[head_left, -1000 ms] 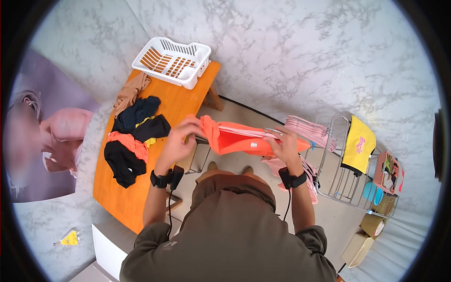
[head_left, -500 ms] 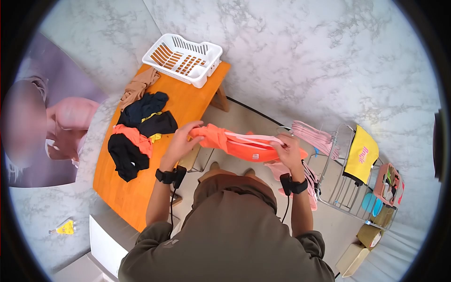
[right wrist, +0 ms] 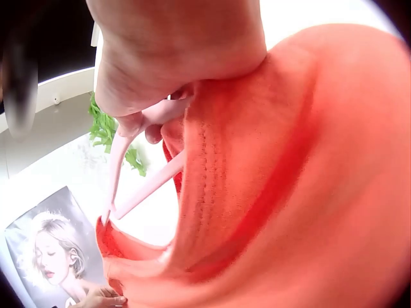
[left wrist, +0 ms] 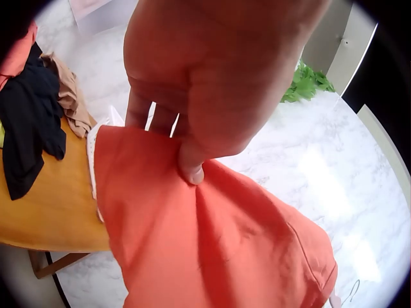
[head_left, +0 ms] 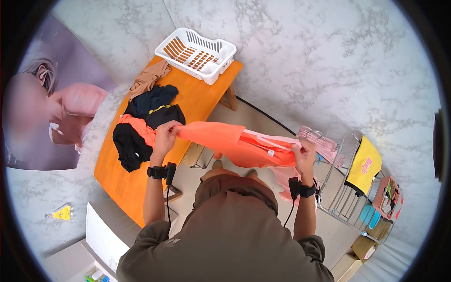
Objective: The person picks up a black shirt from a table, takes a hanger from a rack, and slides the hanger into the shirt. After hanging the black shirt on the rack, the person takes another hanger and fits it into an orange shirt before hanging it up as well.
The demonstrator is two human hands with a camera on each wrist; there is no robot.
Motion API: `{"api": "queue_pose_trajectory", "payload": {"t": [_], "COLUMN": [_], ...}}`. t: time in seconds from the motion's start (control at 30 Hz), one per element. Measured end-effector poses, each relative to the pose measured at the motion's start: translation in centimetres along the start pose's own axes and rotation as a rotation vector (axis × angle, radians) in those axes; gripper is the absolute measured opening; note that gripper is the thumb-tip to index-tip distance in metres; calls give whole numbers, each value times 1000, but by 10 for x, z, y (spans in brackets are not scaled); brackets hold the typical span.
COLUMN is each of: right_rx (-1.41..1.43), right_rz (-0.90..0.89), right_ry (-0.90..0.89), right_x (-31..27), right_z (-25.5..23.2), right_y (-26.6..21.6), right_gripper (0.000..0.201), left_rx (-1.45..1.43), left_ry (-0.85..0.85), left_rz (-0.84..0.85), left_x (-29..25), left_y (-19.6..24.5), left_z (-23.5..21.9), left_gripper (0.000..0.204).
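A coral-orange shirt [head_left: 221, 138] stretches between both hands in front of the body, with a pale pink hanger [right wrist: 148, 184] inside its neck opening. At the left end, my left hand [head_left: 165, 137] pinches the cloth. The left wrist view shows the thumb pressed on the coral fabric [left wrist: 212, 237], near a white-trimmed edge. On the other side my right hand [head_left: 304, 152] grips the hanger together with the shirt's fabric. In the right wrist view its fingers curl round the hanger beside a stitched seam, and the palm hides part of the grip. A small white label shows at the neck.
Left, a wooden table [head_left: 202, 101] bears a pile of black, navy, coral and tan clothes [head_left: 133, 145] and a white plastic basket [head_left: 199, 51]. Right, a metal rack [head_left: 338, 202] carries pink hangers [head_left: 322, 141], a yellow garment [head_left: 365, 162] and a pink box [head_left: 388, 197].
My hands have moved apart, the left outward left and the right outward right. Bunched before, the shirt now hangs spread out between them. The head view has shifted slightly.
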State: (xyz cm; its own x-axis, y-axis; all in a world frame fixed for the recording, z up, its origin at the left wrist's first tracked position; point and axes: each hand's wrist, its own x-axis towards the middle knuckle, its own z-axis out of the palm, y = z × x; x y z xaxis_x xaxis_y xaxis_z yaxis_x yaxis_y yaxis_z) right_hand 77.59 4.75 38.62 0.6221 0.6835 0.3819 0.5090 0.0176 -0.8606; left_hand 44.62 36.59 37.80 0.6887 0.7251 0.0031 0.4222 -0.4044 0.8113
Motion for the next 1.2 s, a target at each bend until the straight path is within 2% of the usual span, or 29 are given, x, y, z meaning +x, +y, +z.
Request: {"api": "queue_pose_trajectory", "payload": {"t": [0.03,0.1,0.13,0.2,0.23,0.3,0.5,0.63,0.7,0.73,0.8,0.87,0.97,1.1,1.2], "right_rx": [-22,-43,-29,-17,-27,-34,-5,-27,-46,-20,4,100,87,35,-27], "right_rz": [-1,-2,6,9,1,-13,-20,7,27,43,56,115,188,197,131], "right_ry": [-34,-67,-82,-103,-118,-138,-141,-159,-167,-162,-154,-99,-88,-79,-96], "right_x": [0,1,2,4,4,5,5,7,6,6,5,4,9,10,11], "right_z": [1,6,10,12,13,15,18,20,20,18,16,15,11,15,17], "right_y": [-1,-5,-9,-11,-10,-7,-13,-12,-11,-11,-8,-4,-12,-8,-7], "right_gripper": [24,24,24,23,22,22,22,22,22,22,22,24,27,28,29], "left_rx": [-1,41,40,17,14,-12,-71,-56,-187,-187,-173,-211,-230,-206,-191], "left_ry": [2,128,129,113,119,32,-41,-111,-109,-104,17,40,76,134,190], "left_rz": [-2,121,122,253,251,339,351,344,168,171,242,219,200,268,249], "left_x": [-2,-7,-8,-13,-14,-16,-21,-16,-18,-18,-20,-23,-24,-19,-15], "left_y": [7,30,41,61,71,88,100,86,93,90,79,72,62,60,73], "left_z": [1,6,6,9,11,17,34,36,34,35,39,40,33,28,25], "left_gripper": [16,25,25,33,33,33,31,32,29,29,27,24,19,12,11]}}
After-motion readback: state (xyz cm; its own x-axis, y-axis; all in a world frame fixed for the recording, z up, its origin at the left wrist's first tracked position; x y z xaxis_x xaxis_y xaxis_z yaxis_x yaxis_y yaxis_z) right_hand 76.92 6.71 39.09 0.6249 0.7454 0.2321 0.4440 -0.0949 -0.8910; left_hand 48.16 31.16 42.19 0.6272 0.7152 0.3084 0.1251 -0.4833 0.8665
